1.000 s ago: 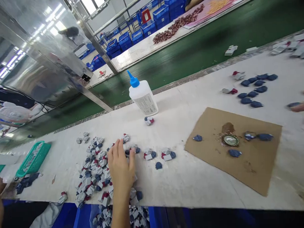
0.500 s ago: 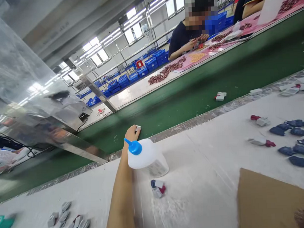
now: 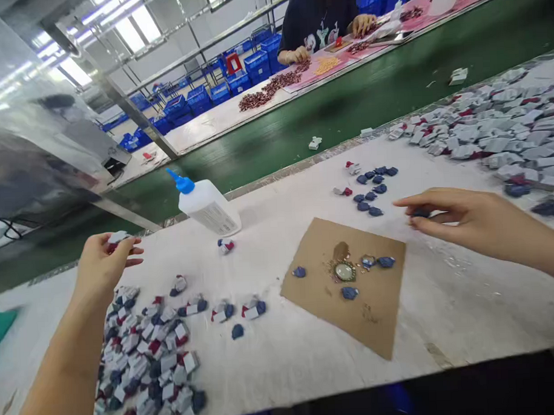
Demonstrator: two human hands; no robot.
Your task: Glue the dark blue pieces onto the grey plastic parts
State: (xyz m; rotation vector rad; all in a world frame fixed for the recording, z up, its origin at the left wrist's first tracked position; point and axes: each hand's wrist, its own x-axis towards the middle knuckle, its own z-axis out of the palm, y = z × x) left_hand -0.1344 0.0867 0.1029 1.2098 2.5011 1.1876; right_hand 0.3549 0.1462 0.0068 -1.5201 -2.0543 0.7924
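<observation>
My left hand [image 3: 107, 259] is closed around a small white piece [image 3: 118, 237] with some red under it, above the left part of the table. Below it lies a heap of grey-white, red and dark blue pieces [image 3: 150, 351]. My right hand [image 3: 463, 219] pinches a dark blue piece [image 3: 421, 212], near several loose blue pieces [image 3: 370, 196]. Between my hands, a brown cardboard sheet [image 3: 317, 245] carries a wet, clear puddle [image 3: 345, 270] and a few blue pieces. A white bottle [image 3: 211, 207] with a blue nozzle stands behind the heap.
A large pile of grey-white and red pieces [image 3: 496, 127] covers the back right. A green conveyor belt [image 3: 266, 150] runs behind the table, bearing a few pieces. Across it, a co-worker [image 3: 316, 24] handles small dark red pieces. A metal post [image 3: 138, 124] stands at left.
My left hand has drawn back from the belt beside the bottle to above the heap, still holding the white piece. My right hand has come fully into view, and the camera has turned down.
</observation>
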